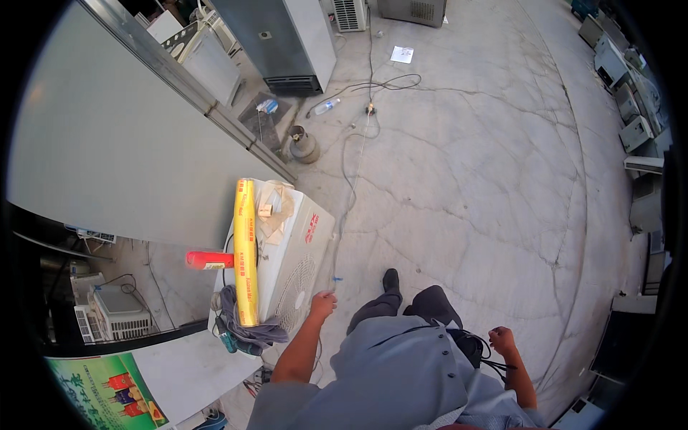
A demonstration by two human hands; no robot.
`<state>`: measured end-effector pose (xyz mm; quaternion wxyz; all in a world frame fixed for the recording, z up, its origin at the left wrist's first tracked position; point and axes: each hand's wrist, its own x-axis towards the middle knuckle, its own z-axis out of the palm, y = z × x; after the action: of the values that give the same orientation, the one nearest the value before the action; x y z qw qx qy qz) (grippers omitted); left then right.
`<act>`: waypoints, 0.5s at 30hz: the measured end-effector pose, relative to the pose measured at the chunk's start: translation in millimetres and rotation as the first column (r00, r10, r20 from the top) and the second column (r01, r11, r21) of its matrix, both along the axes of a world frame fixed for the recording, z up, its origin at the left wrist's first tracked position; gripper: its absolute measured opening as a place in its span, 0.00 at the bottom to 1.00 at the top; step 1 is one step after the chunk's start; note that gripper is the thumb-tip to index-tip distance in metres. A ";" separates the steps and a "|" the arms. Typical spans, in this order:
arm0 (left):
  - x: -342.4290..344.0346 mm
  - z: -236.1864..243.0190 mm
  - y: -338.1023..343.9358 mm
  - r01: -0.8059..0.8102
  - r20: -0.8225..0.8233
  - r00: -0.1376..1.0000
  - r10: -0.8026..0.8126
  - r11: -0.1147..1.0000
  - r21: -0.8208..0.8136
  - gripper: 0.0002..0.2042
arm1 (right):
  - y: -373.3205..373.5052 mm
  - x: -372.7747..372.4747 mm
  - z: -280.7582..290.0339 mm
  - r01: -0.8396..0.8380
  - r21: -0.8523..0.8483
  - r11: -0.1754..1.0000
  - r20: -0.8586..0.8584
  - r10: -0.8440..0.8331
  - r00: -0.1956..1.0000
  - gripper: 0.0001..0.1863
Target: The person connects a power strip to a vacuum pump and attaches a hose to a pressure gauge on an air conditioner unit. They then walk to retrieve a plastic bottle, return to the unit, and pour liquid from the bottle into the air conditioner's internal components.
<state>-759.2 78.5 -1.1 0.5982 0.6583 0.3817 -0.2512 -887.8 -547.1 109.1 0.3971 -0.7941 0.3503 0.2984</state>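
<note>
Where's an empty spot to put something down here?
The wide concrete floor right of the thin cable is bare. The white unit by the left hand is crowded: a yellow roll, grey rag and paper scraps cover its top.

The left hand [322,304] is too small to show how its fingers close on the thin cord [349,179]; the grip cannot be told. Where the right hand [502,340] curls, its palm is turned away, and the black cable [479,352] beside it disappears behind the grey shirt [398,373]. Beyond the left hand, the cloth [247,326] covers the near end of the yellow roll [246,251]. The red can [208,259] is partly hidden behind that roll.
</note>
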 end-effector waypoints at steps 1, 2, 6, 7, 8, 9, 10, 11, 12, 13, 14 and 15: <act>45.1 20.3 -7.0 -0.029 0.044 0.999 0.029 1.000 0.009 0.13 | -9.3 5.7 -5.7 0.021 -0.033 0.999 -0.012 -0.022 1.000 0.14; 85.0 42.6 -14.7 -0.059 0.089 0.994 0.057 0.998 0.018 0.13 | -17.9 12.6 -12.2 0.042 -0.066 0.997 -0.023 -0.043 0.999 0.13; 193.7 56.7 -19.9 -0.084 0.141 0.987 0.073 0.993 0.077 0.14 | -33.1 50.6 -44.7 0.255 -0.111 0.960 -0.285 -0.277 0.918 0.12; 211.0 52.9 -21.8 -0.089 0.121 0.990 0.076 0.991 0.100 0.14 | -35.8 72.6 -54.3 0.283 -0.120 0.951 -0.445 -0.307 0.841 0.12; 226.6 48.7 -22.8 -0.091 0.101 0.992 0.079 0.988 0.123 0.14 | -41.5 91.1 -59.1 0.053 -0.020 0.998 -0.429 -0.056 0.902 0.12; 230.5 38.1 -19.5 -0.073 0.029 0.997 0.070 0.987 0.146 0.14 | -47.9 112.7 -65.9 -0.030 0.005 1.000 -0.399 0.029 0.917 0.12; 235.9 26.6 -22.2 -0.053 -0.033 0.998 0.059 0.985 0.161 0.14 | -51.2 142.7 -67.7 -0.112 0.020 0.994 -0.360 0.111 0.926 0.12; 234.6 24.3 -27.1 -0.080 -0.097 0.991 0.095 0.986 0.145 0.14 | -40.8 193.7 -45.6 -0.040 -0.030 0.999 -0.336 0.028 0.942 0.12; 239.5 25.0 -22.5 -0.016 -0.091 0.996 0.007 0.995 -0.101 0.11 | -32.7 228.6 -28.5 0.049 -0.085 0.995 -0.307 -0.073 0.949 0.12; 233.1 22.5 -36.6 0.122 -0.286 0.954 -0.095 0.989 0.078 0.08 | -61.7 231.1 -66.9 -0.110 -0.103 0.989 -0.190 0.089 0.978 0.13; 236.9 21.5 -44.0 -0.044 -0.428 0.904 0.013 0.997 -0.062 0.06 | -78.2 248.8 -87.8 -0.122 -0.132 0.984 -0.107 0.108 0.988 0.14; 254.2 25.8 -68.0 0.036 -0.529 0.848 -0.031 0.999 0.000 0.04 | -96.7 279.3 -101.9 -0.142 -0.170 0.975 -0.015 0.141 0.990 0.15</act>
<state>-505.0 10.4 24.7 0.4622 0.5733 0.5214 -0.4311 -608.5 -643.8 7.2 0.3051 -0.8476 0.3176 0.2959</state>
